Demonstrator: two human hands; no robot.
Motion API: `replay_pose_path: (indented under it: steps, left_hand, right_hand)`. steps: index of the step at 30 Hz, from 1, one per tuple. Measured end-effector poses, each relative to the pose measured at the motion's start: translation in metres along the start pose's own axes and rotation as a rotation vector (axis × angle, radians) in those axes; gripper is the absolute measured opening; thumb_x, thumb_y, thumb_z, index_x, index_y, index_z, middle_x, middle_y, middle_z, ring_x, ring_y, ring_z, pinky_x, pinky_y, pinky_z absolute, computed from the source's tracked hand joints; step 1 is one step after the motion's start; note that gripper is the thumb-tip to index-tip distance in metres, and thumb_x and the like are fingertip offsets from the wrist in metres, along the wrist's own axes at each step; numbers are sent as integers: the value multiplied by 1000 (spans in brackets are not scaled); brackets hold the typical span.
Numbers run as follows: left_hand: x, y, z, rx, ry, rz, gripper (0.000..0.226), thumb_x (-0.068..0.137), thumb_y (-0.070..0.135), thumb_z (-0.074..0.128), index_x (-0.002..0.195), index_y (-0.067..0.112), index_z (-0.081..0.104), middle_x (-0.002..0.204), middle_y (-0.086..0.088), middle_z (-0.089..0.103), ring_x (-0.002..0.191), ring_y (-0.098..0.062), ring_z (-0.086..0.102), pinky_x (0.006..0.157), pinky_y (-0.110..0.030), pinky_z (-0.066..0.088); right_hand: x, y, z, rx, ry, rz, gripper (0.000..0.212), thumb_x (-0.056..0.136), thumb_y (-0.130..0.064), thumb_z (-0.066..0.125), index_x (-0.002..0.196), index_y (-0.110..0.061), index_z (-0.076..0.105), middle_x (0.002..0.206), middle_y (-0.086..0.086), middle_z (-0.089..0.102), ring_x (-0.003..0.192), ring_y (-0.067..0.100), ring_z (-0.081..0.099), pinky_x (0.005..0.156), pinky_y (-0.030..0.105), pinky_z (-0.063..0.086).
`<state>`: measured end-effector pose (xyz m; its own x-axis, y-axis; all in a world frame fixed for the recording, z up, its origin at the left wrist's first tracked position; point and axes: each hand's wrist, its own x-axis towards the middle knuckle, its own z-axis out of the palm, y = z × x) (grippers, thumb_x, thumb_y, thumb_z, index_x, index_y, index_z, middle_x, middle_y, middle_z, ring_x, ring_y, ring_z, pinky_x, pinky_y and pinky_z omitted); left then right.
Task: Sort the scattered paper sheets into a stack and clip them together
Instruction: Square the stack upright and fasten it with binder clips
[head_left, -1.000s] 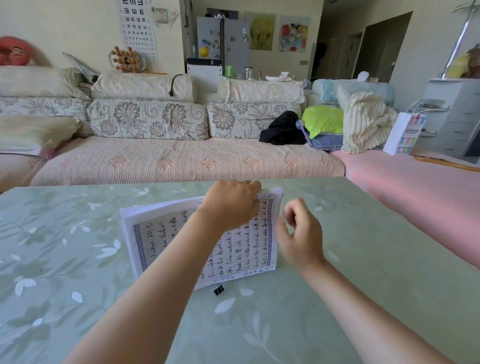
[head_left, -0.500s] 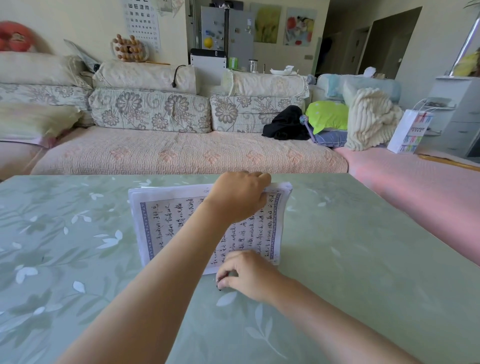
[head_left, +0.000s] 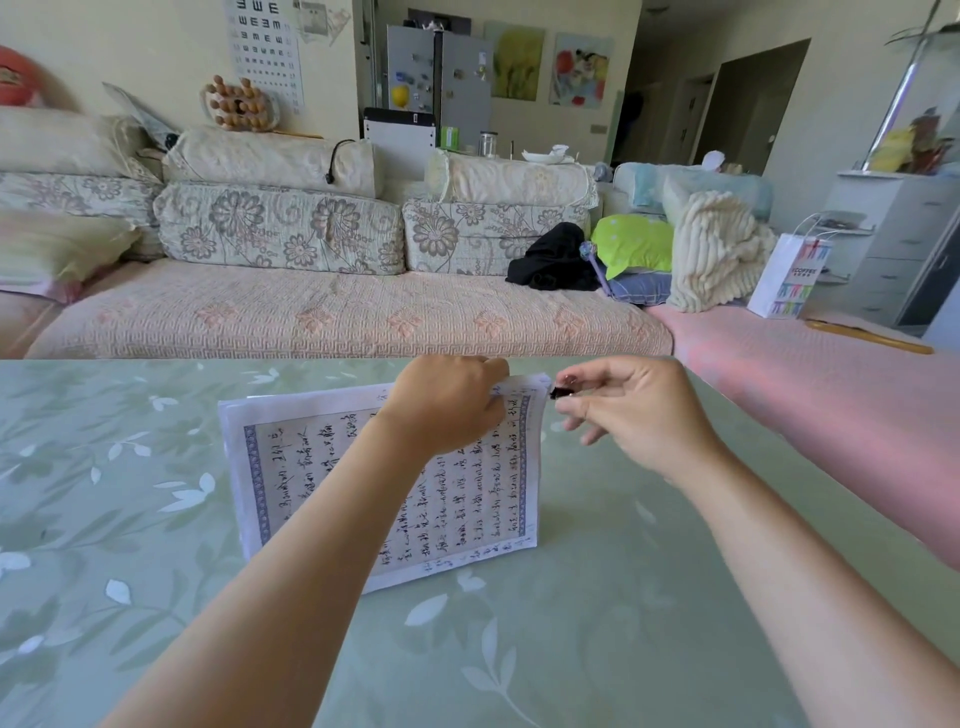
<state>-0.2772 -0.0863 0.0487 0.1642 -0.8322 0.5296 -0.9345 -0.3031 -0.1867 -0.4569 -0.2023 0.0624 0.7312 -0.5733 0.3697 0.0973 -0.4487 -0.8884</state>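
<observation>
A stack of white paper sheets (head_left: 291, 467) with handwritten text and a blue border lies on the green floral table. My left hand (head_left: 447, 405) grips the stack's far right corner and lifts it slightly off the table. My right hand (head_left: 639, 415) pinches a small black binder clip (head_left: 561, 392) between thumb and forefinger, just to the right of that raised corner. The clip sits close to the paper's edge; whether it touches the sheets is unclear. My left forearm covers the middle of the top sheet.
The green floral table (head_left: 623, 623) reaches its far edge just behind my hands. Beyond it stands a long sofa (head_left: 337, 312) with cushions, a black garment (head_left: 550, 257) and a cream blanket (head_left: 717, 249). A white paper bag (head_left: 787, 278) stands at the right.
My right hand picked up the black binder clip from the table near the stack's front edge and carried it up to the far right corner. My left hand kept holding that corner.
</observation>
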Motion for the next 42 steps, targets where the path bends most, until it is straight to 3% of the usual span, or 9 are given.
replay_pose_path:
  steps: [6, 9, 14, 19, 26, 31, 37, 40, 42]
  left_hand:
    - [1, 6, -3, 27, 12, -41, 15, 91, 35, 44, 91, 22, 51, 67, 6, 45, 59, -21, 46, 52, -27, 33]
    - [2, 8, -4, 39, 8, -62, 15, 90, 35, 44, 92, 23, 53, 72, 6, 50, 60, -21, 45, 53, -27, 32]
    - [1, 8, -6, 49, 7, -80, 22, 89, 36, 45, 99, 22, 58, 73, 6, 48, 63, -21, 44, 54, -28, 29]
    - [1, 7, -4, 22, 15, -74, 25, 86, 36, 45, 99, 21, 60, 78, 3, 61, 63, -21, 45, 55, -28, 31]
    - [-1, 5, -1, 6, 32, -69, 24, 85, 36, 46, 95, 20, 61, 70, 6, 50, 61, -21, 46, 55, -27, 31]
    - [-2, 7, 1, 19, 135, 27, 20, 80, 33, 53, 88, 17, 64, 69, 3, 62, 55, -24, 58, 49, -24, 24]
    - [-3, 10, 2, 28, 190, 48, 14, 70, 29, 59, 72, 16, 63, 56, 5, 57, 38, -22, 50, 44, -20, 21]
    - [-4, 11, 2, 32, 202, 40, 13, 70, 28, 60, 70, 16, 61, 56, 5, 57, 37, -21, 48, 44, -20, 19]
    - [-4, 12, 2, 37, 204, 35, 13, 70, 29, 60, 70, 16, 61, 55, 5, 57, 36, -21, 48, 44, -19, 18]
  right_hand:
    - [16, 0, 11, -326, 95, -121, 15, 73, -15, 87, 85, -21, 81, 41, -20, 54, 35, 3, 39, 42, 14, 30]
    - [22, 3, 21, -388, 123, -207, 16, 74, -17, 86, 90, -20, 82, 57, -24, 64, 45, -3, 52, 49, 12, 37]
    - [30, 10, 27, -442, 135, -360, 17, 75, -9, 84, 91, -14, 82, 87, -10, 76, 78, 0, 71, 75, 26, 58]
    - [34, 15, 27, -452, 137, -369, 17, 75, -10, 85, 90, -16, 82, 88, -12, 76, 81, 0, 72, 76, 31, 59]
    - [36, 16, 28, -583, 128, -497, 14, 74, -11, 83, 87, -16, 82, 87, -4, 78, 79, 9, 73, 71, 34, 60]
    - [44, 13, 22, -591, 91, -414, 14, 74, -15, 83, 87, -21, 82, 86, -8, 78, 80, 8, 73, 74, 35, 59]
    - [56, 2, 14, -614, -14, -228, 15, 72, -25, 86, 81, -35, 80, 78, -12, 77, 75, 3, 70, 75, 28, 56]
    - [56, 0, 11, -601, -57, -171, 15, 75, -24, 84, 86, -34, 81, 73, -12, 75, 62, -3, 62, 62, 22, 47]
    - [55, 3, 12, -516, -97, -153, 16, 78, -18, 83, 88, -30, 81, 77, -9, 76, 71, 3, 66, 70, 25, 51]
